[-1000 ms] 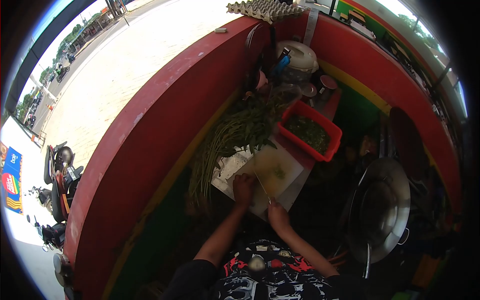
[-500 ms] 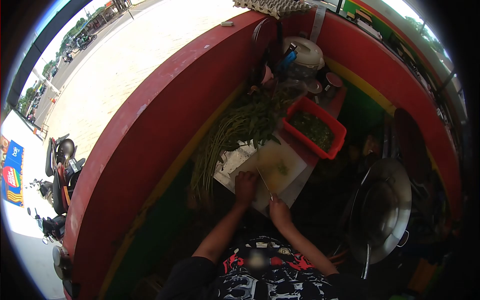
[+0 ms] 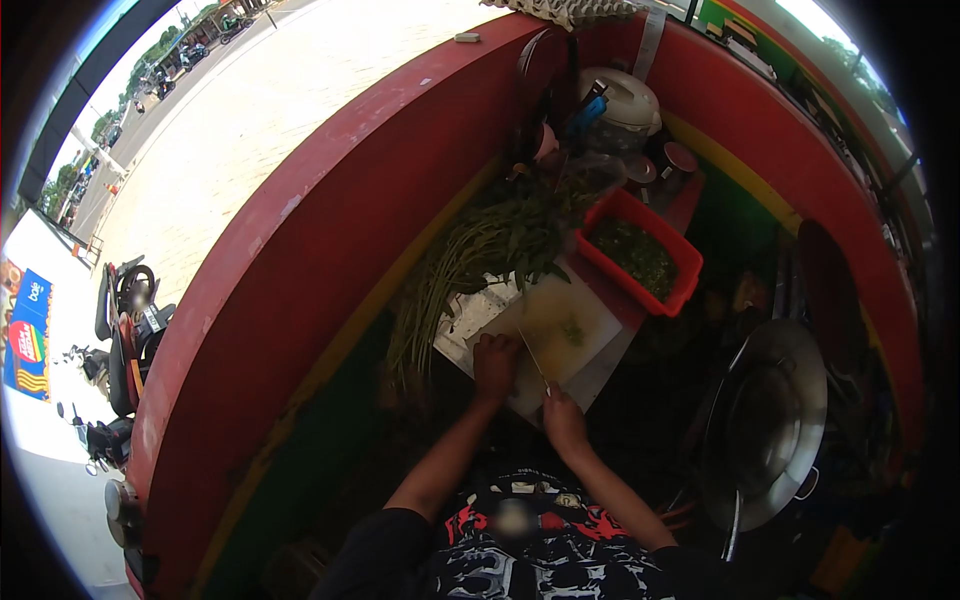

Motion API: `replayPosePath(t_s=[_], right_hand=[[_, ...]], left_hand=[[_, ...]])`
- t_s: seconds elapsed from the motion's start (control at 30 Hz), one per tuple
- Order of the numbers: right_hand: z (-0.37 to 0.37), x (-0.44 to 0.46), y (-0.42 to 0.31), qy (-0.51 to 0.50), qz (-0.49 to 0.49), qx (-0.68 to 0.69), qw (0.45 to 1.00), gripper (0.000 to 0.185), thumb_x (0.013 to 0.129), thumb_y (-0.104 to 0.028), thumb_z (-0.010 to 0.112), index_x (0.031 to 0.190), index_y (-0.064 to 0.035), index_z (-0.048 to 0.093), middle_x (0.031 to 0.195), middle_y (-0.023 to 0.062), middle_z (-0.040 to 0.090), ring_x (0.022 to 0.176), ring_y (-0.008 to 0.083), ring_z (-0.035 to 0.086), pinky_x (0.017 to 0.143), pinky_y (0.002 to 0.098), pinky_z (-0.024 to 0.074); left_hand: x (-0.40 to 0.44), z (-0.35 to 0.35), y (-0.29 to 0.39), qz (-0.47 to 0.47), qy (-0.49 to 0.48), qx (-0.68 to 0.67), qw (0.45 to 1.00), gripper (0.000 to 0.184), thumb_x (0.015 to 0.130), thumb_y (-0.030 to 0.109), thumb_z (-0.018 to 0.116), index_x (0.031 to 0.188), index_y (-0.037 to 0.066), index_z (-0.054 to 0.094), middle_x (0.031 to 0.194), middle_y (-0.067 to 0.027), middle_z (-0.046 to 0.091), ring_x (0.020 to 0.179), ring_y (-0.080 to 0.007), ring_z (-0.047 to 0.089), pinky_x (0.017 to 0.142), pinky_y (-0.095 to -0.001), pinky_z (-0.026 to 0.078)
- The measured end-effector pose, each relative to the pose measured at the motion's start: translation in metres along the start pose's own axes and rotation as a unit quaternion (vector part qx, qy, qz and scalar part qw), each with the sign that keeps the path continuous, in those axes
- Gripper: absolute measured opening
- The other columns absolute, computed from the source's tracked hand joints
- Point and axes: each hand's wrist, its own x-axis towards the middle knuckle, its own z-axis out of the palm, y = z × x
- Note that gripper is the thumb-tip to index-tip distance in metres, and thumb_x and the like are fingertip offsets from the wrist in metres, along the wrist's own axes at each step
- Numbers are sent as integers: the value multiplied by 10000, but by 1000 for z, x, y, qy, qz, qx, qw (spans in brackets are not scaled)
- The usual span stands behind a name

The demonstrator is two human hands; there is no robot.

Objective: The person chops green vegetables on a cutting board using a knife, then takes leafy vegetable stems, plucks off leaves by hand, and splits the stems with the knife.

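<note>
My right hand is closed around the handle of a knife, whose thin blade points away from me across a pale cutting board. Beside the blade, my left hand rests on the near left part of the board with its fingers curled down. Whatever those fingers hold is too small and dark to name. A small heap of chopped greens lies on the board, right of the knife. Long-stemmed leafy greens are piled behind and left of the board. A red plastic basin beyond it contains chopped greens.
A large wok stands on my right. Behind the basin are a rice cooker and lidded jars. A red low wall curves round the left side and back. Egg trays sit on top of it.
The whole view has shifted slightly to the right with my head. Both hands keep about the same places on the board, and the knife stays in my right hand.
</note>
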Motion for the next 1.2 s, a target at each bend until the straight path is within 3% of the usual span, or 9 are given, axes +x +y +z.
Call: replayPosePath(t_s=[0.07, 0.4, 0.5, 0.57, 0.73, 1.0, 1.2], right_hand=[[2, 9, -5, 28, 14, -16, 999, 250, 1006, -175, 557, 1160, 20, 591, 860, 279, 675, 823, 477, 671, 707, 556, 534], [-7, 10, -3, 10, -22, -3, 1000, 301, 1012, -190, 550, 1244, 1, 556, 918, 270, 686, 819, 459, 690, 706, 549, 558], [-3, 4, -8, -17, 7, -11, 1000, 302, 1013, -195, 548, 1239, 4, 559, 923, 262, 688, 808, 456, 692, 696, 544, 562], [9, 14, -6, 18, 2, -57, 998, 303, 1016, -200, 541, 1238, 5, 558, 925, 252, 690, 803, 452, 695, 687, 543, 566], [9, 31, -5, 49, -25, -5, 998, 260, 1007, -176, 549, 1198, -3, 582, 886, 270, 678, 823, 469, 678, 711, 547, 548], [1, 8, -10, -1, 15, -11, 1000, 245, 1002, -167, 551, 1171, 7, 584, 887, 273, 681, 834, 469, 676, 720, 558, 545], [8, 40, -14, 50, -35, 25, 998, 223, 1002, -166, 550, 1133, 10, 586, 868, 284, 677, 824, 472, 677, 714, 579, 533]], left_hand=[[1, 1, 0, -9, 14, 11, 1000, 294, 782, 116, 640, 1034, 190, 773, 950, -15, 690, 960, -265, 582, 821, -413, 453], [5, -2, -1, -61, -11, -27, 998, 238, 796, 163, 711, 1017, 160, 798, 960, -39, 736, 941, -282, 607, 865, -407, 474], [3, 2, -2, -61, -8, -41, 997, 235, 787, 145, 679, 996, 184, 781, 936, -18, 712, 962, -278, 585, 836, -416, 465], [4, 2, -2, -64, -8, -21, 998, 226, 789, 153, 684, 989, 186, 783, 951, -16, 717, 967, -278, 582, 841, -418, 463], [4, 1, -1, -63, -1, -11, 998, 204, 808, 178, 704, 993, 172, 789, 960, -28, 725, 959, -281, 595, 846, -413, 463], [4, 1, -2, -80, -2, -28, 996, 176, 819, 207, 716, 974, 166, 790, 960, -27, 722, 951, -283, 599, 838, -417, 462], [2, -2, 0, -63, 27, -30, 997, 160, 827, 216, 725, 962, 164, 794, 944, -33, 725, 942, -287, 604, 836, -418, 466]])
